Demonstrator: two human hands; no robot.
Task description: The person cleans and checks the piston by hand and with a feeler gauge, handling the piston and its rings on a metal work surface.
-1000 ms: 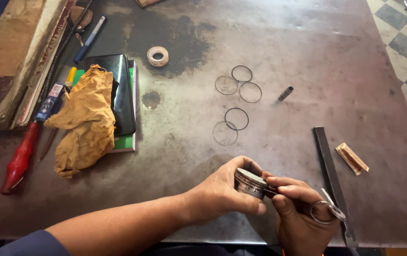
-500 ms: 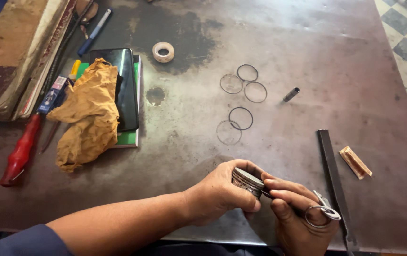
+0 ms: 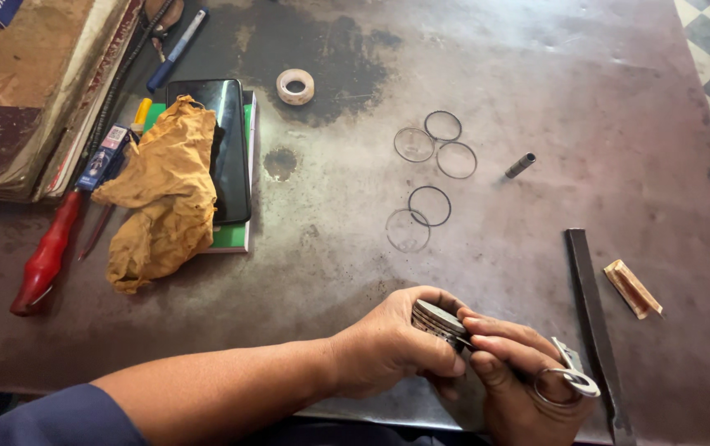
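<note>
surface: dark, stained metal counter (image 3: 536, 74), checkered floor at the right edge.
left hand: left hand (image 3: 388, 347) is curled around a round grooved metal piston (image 3: 437, 320), held just above the counter's near edge.
right hand: right hand (image 3: 520, 372) pinches a thin tool tip against the piston's grooves; a key ring with key (image 3: 568, 381) hangs on one finger.
loose parts: five thin rings (image 3: 429, 206) lie well apart from the hands, with a small metal pin (image 3: 520, 165) beyond.
nearby: flat metal file (image 3: 590, 306) just beside the right hand; yellow rag (image 3: 165, 190), red-handled screwdriver (image 3: 45, 260) and tape roll (image 3: 295, 86) far left.
doing it well: keep the piston steady, work the tip along one groove with light pressure, avoid scratching.
</note>
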